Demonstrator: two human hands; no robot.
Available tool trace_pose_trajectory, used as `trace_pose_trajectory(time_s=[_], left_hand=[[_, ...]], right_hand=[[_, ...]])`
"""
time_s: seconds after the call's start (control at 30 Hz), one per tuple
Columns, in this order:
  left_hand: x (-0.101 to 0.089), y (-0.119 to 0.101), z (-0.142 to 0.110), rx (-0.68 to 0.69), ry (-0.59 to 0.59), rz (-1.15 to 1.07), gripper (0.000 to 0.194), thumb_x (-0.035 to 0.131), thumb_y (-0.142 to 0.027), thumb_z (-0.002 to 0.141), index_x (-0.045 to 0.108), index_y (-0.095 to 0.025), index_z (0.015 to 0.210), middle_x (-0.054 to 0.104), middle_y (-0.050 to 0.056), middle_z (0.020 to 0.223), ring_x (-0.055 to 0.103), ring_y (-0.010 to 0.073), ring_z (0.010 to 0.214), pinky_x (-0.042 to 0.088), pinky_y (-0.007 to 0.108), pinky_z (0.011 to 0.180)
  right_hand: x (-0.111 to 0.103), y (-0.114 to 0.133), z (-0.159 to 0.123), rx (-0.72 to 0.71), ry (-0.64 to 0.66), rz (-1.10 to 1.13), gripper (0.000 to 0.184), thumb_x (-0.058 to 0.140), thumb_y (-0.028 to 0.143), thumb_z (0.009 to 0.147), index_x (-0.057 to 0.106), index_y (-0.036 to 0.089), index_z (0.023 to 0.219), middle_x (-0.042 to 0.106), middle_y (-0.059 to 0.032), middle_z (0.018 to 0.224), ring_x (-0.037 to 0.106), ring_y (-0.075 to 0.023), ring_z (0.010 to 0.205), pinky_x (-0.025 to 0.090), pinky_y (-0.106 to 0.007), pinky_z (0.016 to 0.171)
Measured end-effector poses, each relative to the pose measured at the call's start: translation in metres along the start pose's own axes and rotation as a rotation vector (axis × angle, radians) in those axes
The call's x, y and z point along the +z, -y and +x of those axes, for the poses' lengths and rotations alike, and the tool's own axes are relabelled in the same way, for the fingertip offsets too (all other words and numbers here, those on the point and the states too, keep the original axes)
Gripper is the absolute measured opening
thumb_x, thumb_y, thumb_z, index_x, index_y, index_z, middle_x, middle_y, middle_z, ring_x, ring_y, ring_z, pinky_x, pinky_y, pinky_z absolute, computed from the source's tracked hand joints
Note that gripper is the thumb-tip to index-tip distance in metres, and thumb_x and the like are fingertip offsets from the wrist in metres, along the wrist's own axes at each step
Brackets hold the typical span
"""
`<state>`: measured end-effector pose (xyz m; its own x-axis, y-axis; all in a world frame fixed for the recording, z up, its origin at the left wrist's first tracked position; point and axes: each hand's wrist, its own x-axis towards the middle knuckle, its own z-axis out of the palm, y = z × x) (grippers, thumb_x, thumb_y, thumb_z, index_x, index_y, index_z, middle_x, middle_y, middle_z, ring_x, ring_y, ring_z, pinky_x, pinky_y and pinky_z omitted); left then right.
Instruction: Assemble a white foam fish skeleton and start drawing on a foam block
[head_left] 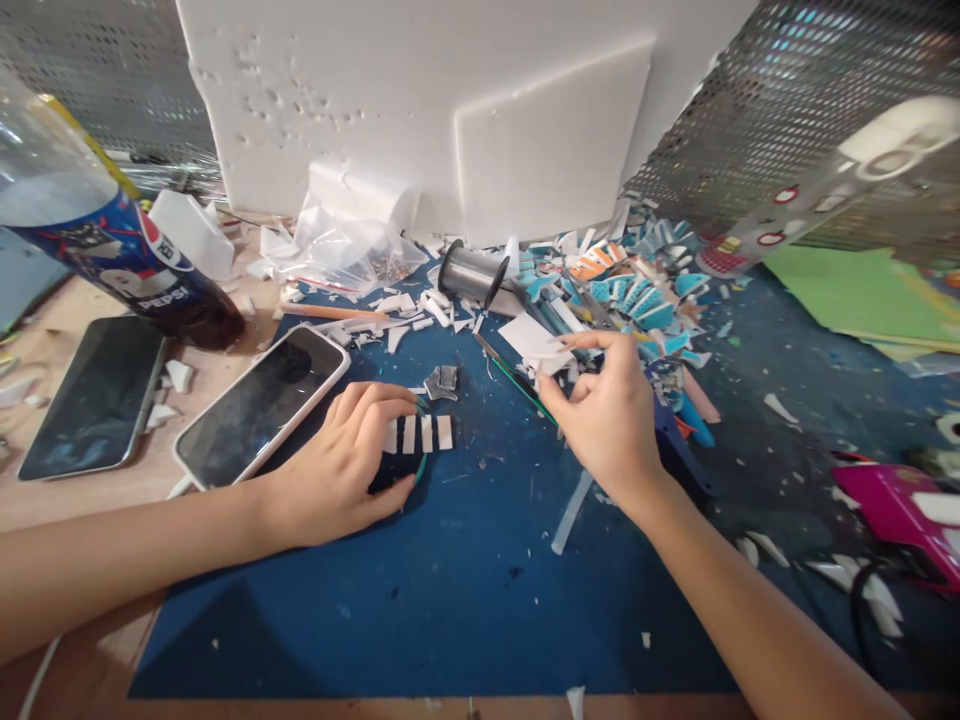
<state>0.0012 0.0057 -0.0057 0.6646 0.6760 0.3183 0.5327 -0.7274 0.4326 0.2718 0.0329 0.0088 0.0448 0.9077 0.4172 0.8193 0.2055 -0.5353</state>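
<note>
My left hand (349, 465) rests on the blue mat (450, 600), thumb and fingers curled around a dark rounded piece with a teal edge. Several short white strips (427, 434) lie in a row across that piece, partly under my fingers. Between thumb and forefinger, my right hand (611, 415) pinches a small white sheet piece (534, 340), over the pile of scraps. A thin green-handled tool (517, 378) lies just left of my right fingertips. Beyond my left hand sits a small crumpled dark grey piece (442, 381).
A black spool (472, 274) lies before a heap of blue, orange and white scraps (630, 280). Two phones (262, 405) and a Pepsi bottle (135, 260) are at left. A white foam board (337, 110) stands behind. A translucent stick (571, 515) and a magenta device (900, 515) are nearer right.
</note>
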Motion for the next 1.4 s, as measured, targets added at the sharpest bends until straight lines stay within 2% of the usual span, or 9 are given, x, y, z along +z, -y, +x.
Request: trace_pose_trajectory(time_s=[0.23, 0.43, 0.7, 0.93, 1.1, 1.17, 1.23, 1.3, 1.4], left_hand=[[0.0, 0.0, -0.001, -0.017, -0.013, 0.0, 0.04, 0.055, -0.019, 0.09, 0.032, -0.015, 0.122, 0.047, 0.018, 0.121, 0.045, 0.0311, 0.112, 0.044, 0.053, 0.092], [0.0, -0.001, -0.001, -0.03, -0.01, -0.004, 0.04, 0.054, -0.019, 0.089, 0.032, -0.017, 0.121, 0.047, 0.018, 0.121, 0.045, 0.0317, 0.112, 0.044, 0.054, 0.092], [0.0, -0.004, -0.002, 0.038, -0.106, 0.131, 0.037, 0.053, -0.015, 0.088, 0.034, -0.011, 0.12, 0.047, 0.022, 0.12, 0.048, 0.0349, 0.113, 0.042, 0.058, 0.093], [-0.001, -0.007, -0.001, -0.007, -0.139, 0.155, 0.042, 0.054, -0.018, 0.086, 0.032, -0.015, 0.122, 0.046, 0.02, 0.121, 0.048, 0.0328, 0.11, 0.045, 0.056, 0.09], [-0.009, -0.011, -0.001, 0.006, -0.153, 0.173, 0.04, 0.053, -0.022, 0.087, 0.033, -0.014, 0.121, 0.047, 0.019, 0.12, 0.048, 0.0312, 0.111, 0.044, 0.052, 0.092], [-0.017, -0.012, 0.002, 0.015, -0.146, 0.228, 0.032, 0.049, -0.022, 0.09, 0.036, -0.013, 0.118, 0.05, 0.018, 0.115, 0.05, 0.0287, 0.107, 0.046, 0.047, 0.091], [-0.025, -0.012, 0.01, 0.024, -0.085, 0.329, 0.016, 0.043, -0.022, 0.095, 0.042, -0.013, 0.108, 0.056, 0.014, 0.102, 0.054, 0.0251, 0.097, 0.049, 0.041, 0.085], [-0.031, -0.01, 0.021, 0.005, 0.044, 0.464, 0.014, 0.035, -0.023, 0.098, 0.045, -0.015, 0.094, 0.058, 0.01, 0.088, 0.057, 0.023, 0.085, 0.051, 0.037, 0.078], [-0.031, -0.006, 0.045, -0.037, 0.148, 0.548, 0.023, 0.036, -0.026, 0.098, 0.051, -0.013, 0.087, 0.061, 0.012, 0.083, 0.06, 0.0285, 0.085, 0.051, 0.04, 0.075]], right_hand=[[-0.007, -0.003, 0.005, -0.129, -0.091, -0.03, 0.03, 0.055, 0.008, 0.076, 0.051, 0.021, 0.103, 0.056, -0.0183, 0.125, 0.063, -0.022, 0.083, 0.047, -0.028, 0.047], [-0.01, -0.004, 0.007, -0.028, -0.057, 0.066, 0.034, 0.055, 0.016, 0.082, 0.053, 0.021, 0.116, 0.066, -0.0102, 0.11, 0.041, -0.004, 0.038, 0.039, -0.025, 0.038], [-0.01, -0.008, 0.009, 0.015, -0.043, 0.19, 0.043, 0.054, 0.018, 0.084, 0.055, 0.024, 0.126, 0.046, -0.0113, 0.116, 0.041, -0.0029, 0.043, 0.049, -0.029, 0.042], [-0.014, -0.011, 0.014, -0.237, -0.077, -0.059, 0.061, 0.05, 0.017, 0.088, 0.038, 0.026, 0.147, 0.045, 0.001, 0.067, 0.044, -0.0159, 0.056, 0.051, -0.035, 0.061], [-0.01, -0.019, 0.014, -0.268, -0.089, -0.101, 0.054, 0.051, 0.015, 0.088, 0.049, 0.023, 0.142, 0.047, 0.0028, 0.053, 0.053, -0.0203, 0.063, 0.054, -0.042, 0.078], [-0.011, -0.02, 0.015, -0.268, -0.116, -0.076, 0.056, 0.05, 0.015, 0.089, 0.045, 0.021, 0.144, 0.059, -0.0014, 0.064, 0.06, -0.022, 0.074, 0.055, -0.043, 0.084], [-0.013, -0.019, 0.016, -0.279, -0.096, 0.016, 0.061, 0.047, 0.014, 0.091, 0.035, 0.023, 0.15, 0.068, -0.0099, 0.106, 0.066, -0.021, 0.088, 0.057, -0.039, 0.085], [-0.017, -0.017, 0.019, -0.308, -0.059, 0.086, 0.066, 0.045, 0.012, 0.091, 0.026, 0.027, 0.153, 0.046, -0.012, 0.146, 0.066, -0.0221, 0.105, 0.057, -0.039, 0.09], [-0.025, -0.014, 0.025, -0.352, -0.069, -0.012, 0.067, 0.051, 0.014, 0.089, 0.03, 0.023, 0.152, 0.043, -0.0106, 0.15, 0.049, -0.0309, 0.132, 0.046, -0.05, 0.106]])
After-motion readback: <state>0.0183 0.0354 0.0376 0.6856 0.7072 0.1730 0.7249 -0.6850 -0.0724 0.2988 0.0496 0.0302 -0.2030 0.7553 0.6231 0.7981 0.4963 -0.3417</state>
